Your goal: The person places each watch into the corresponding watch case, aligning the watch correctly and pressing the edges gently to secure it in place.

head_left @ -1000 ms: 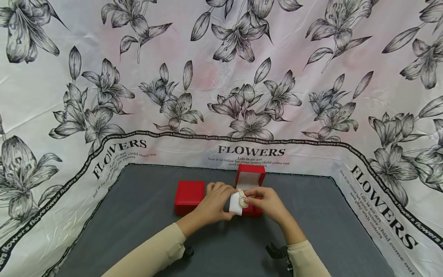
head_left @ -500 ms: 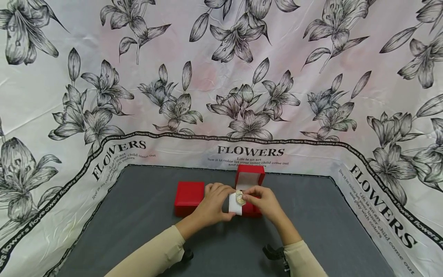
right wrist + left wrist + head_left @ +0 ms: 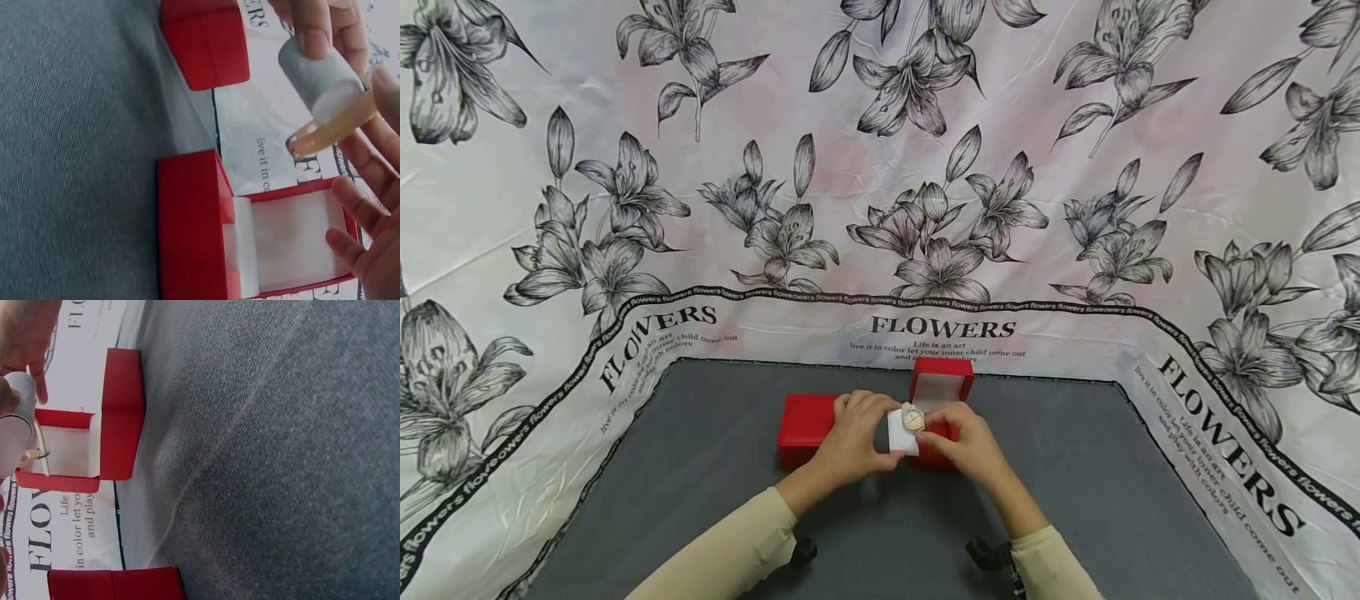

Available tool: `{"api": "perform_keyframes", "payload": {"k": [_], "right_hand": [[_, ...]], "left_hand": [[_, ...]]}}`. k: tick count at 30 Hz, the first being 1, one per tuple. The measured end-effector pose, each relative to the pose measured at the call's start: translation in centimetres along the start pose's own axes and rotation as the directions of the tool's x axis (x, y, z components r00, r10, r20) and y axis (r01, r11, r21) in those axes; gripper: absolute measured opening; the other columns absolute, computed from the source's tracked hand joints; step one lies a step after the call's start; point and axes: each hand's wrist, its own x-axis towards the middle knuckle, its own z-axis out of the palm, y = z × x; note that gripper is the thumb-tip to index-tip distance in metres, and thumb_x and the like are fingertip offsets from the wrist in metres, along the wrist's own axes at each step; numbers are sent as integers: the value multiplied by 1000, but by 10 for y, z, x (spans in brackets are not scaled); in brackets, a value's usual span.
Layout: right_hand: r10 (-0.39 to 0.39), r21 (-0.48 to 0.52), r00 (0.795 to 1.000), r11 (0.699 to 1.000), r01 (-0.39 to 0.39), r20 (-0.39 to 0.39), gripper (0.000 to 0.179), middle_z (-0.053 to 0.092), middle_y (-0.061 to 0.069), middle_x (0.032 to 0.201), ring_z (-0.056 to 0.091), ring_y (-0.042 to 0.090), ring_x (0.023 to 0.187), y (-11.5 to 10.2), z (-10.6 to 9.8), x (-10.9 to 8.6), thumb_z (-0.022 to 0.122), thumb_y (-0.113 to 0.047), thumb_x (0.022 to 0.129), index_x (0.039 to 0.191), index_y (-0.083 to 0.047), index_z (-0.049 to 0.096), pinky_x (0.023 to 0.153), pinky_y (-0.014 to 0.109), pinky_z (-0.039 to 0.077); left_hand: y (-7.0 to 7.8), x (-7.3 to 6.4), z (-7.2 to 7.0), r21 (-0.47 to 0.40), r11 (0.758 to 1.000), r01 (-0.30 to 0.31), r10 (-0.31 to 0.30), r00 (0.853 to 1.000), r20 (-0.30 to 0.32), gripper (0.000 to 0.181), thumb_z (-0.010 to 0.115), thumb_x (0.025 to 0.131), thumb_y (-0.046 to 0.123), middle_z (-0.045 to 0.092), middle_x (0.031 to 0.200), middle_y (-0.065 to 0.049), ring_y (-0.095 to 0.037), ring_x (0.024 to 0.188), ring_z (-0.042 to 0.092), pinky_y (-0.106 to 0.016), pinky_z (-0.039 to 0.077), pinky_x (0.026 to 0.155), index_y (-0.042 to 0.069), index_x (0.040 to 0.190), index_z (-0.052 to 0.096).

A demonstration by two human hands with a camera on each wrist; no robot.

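Note:
My left hand [image 3: 850,435] grips a white watch cushion [image 3: 901,439], a short padded cylinder. With thumb and fingertips my right hand [image 3: 962,435] pinches a wristwatch [image 3: 913,418] with a pale round dial. In the right wrist view its cream strap [image 3: 337,128] hangs in a buckled loop against one end of the cushion [image 3: 315,72]. Whether the loop passes around that end is hard to tell. Behind and below the hands stands an opened red box [image 3: 942,385] with a white-lined lid, partly hidden by my right hand.
A second red box [image 3: 805,433], its lid down, stands left of the opened one, partly behind my left hand. Both boxes rest on a grey tabletop cloth [image 3: 715,467]. A flower-printed curtain [image 3: 820,250] rises behind the table.
The cushion and watch have shifted slightly left and up, away from the opened box. The watch has turned so its dial faces up toward the head camera. Both hands keep their hold.

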Motion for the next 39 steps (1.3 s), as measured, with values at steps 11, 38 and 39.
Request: {"api": "perform_keyframes", "payload": {"k": [11, 38, 39], "right_hand": [[-187, -133, 981, 972, 192, 49, 42, 69, 3, 119, 57, 22, 114, 8, 2, 1, 92, -18, 75, 111, -16, 71, 97, 51, 48], [-334, -123, 938, 939, 322, -92, 30, 72, -1, 99, 62, 19, 101, 11, 13, 3, 92, -10, 72, 94, -16, 73, 99, 44, 40], [-332, -128, 939, 939, 319, -95, 30, 72, -2, 99, 62, 19, 101, 11, 14, 3, 92, -9, 73, 94, -16, 72, 98, 45, 40]], "left_hand": [[-5, 1, -2, -8, 1000, 20, -20, 999, -36, 66, 90, 74, 36, 62, 127, 4, -17, 118, 49, -50, 30, 100, 18, 129, 60], [-9, 7, -2, 97, 994, -43, 54, 992, -117, 68, 90, 71, 39, 63, 125, -1, -21, 117, 50, -49, 33, 99, 13, 127, 61], [-10, 7, -2, 105, 993, -46, 59, 990, -125, 68, 90, 70, 39, 63, 125, -1, -21, 116, 50, -49, 33, 98, 13, 126, 62]]}}
